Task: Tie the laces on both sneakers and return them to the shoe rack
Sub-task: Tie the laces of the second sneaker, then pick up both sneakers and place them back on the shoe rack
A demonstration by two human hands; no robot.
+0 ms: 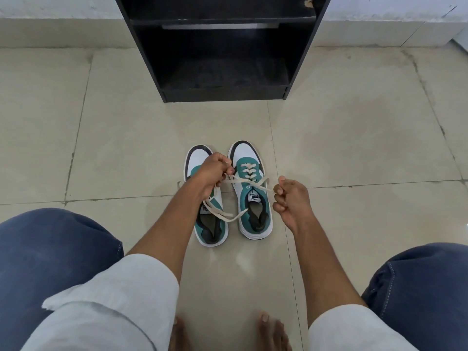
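Your left hand (214,171) is fisted around one end of the right sneaker's lace (249,183), and your right hand (291,198) pinches the other end, the lace crossed taut over the right sneaker (249,198). Both sneakers sit side by side on the tiled floor (354,148), the left sneaker (210,224) with its lace lying loose, near the black shoe rack (222,93) farther away.

I see bare floor (215,122) between the sneakers (233,193) and the rack (222,59) beyond them. The rack's bottom shelf (222,72) stands open. My hands and taut laces (249,184) cross above the sneakers.
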